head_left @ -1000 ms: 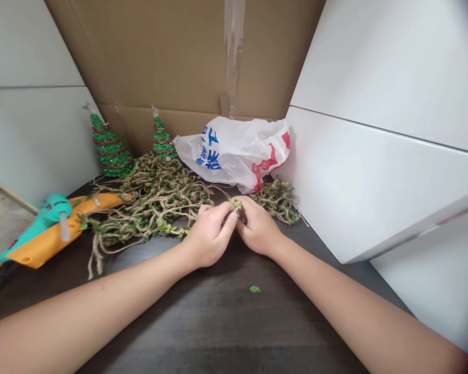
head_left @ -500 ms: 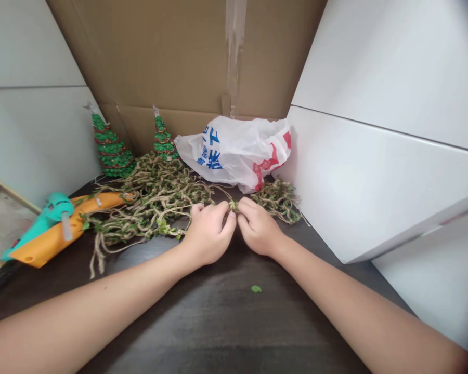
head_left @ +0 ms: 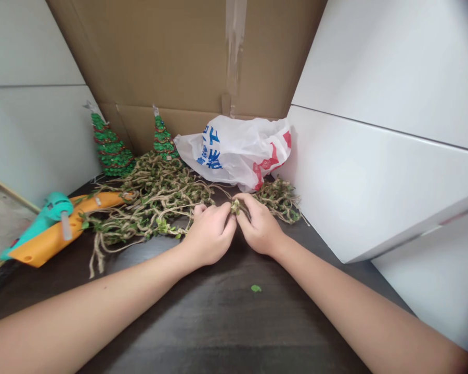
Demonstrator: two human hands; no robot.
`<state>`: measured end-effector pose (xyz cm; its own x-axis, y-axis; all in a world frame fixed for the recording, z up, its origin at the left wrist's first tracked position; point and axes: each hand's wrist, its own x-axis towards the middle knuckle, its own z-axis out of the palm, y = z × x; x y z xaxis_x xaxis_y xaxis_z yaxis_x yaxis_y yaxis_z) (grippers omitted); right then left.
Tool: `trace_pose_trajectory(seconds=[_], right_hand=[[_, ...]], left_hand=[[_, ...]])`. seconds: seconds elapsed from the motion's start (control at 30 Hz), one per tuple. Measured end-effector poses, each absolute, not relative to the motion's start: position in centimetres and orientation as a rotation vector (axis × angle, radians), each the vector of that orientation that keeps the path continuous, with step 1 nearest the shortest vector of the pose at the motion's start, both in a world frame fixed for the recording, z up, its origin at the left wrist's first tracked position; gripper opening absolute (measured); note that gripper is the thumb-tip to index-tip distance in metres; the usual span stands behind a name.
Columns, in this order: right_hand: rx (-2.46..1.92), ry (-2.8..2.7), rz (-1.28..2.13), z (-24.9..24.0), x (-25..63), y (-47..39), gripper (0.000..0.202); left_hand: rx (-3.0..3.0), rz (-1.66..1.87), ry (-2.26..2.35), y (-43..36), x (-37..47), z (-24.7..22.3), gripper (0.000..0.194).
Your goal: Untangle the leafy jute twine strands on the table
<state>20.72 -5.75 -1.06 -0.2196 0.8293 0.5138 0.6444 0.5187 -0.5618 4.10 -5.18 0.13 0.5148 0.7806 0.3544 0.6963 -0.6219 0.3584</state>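
Note:
Both hands meet at the middle of the dark table, pinching a knotted bit of leafy twine garland [head_left: 235,207] between them. My left hand [head_left: 209,232] is closed, its thumb and forefinger on the left side of the knot. Closed from the other side is my right hand [head_left: 260,224], fingertips at the knot. A large tangle of twine with green leaves [head_left: 156,195] spreads behind and left of my left hand. Beyond my right hand lies a smaller tangle of leafy twine [head_left: 280,200]. The fingertips partly hide the knot.
A white plastic bag [head_left: 237,150] lies behind the hands. Two small green Christmas trees [head_left: 111,148] stand at the back left. On the left, a teal glue gun [head_left: 42,221] rests by an orange holder [head_left: 49,244]. A loose leaf [head_left: 256,288] lies on the table [head_left: 203,322].
The fingers of my right hand have shifted and spread slightly at the knot, leaving more of it showing. My left hand has barely moved.

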Motion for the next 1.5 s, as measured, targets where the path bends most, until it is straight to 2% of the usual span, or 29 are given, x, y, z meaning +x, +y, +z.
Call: trace_pose_trajectory(seconds=[0.07, 0.1, 0.3, 0.5, 1.0, 1.2, 1.5], right_hand=[[-1.165, -1.913, 0.324, -1.03, 20.69, -5.80, 0.039], [-1.138, -1.921, 0.328, -1.02, 20.69, -5.80, 0.041], [-1.092, -1.979, 0.256, -1.20, 20.79, -5.57, 0.022], [-1.098, -2.004, 0.265, -1.26, 20.75, -5.57, 0.021], [-1.151, -1.931, 0.214, -0.85, 20.87, -5.95, 0.013], [-1.196, -1.989, 0.280, -0.85, 20.77, -5.80, 0.016], [-1.198, -2.022, 0.283, -0.83, 20.70, -5.97, 0.019]], left_hand=[[2.588, 0.726, 1.273, -5.24, 4.06, 0.14, 0.022], [2.588, 0.723, 1.279, -5.28, 4.05, 0.15, 0.022], [2.547, 0.784, 1.333, -5.43, 4.05, 0.40, 0.023], [2.533, 0.779, 1.354, -5.49, 4.06, 0.69, 0.041], [2.637, 0.702, 1.380, -5.51, 4.17, 0.57, 0.040], [2.511, 0.791, 1.351, -5.39, 4.21, 0.66, 0.027], [2.535, 0.749, 1.343, -5.19, 4.03, 0.50, 0.039]])
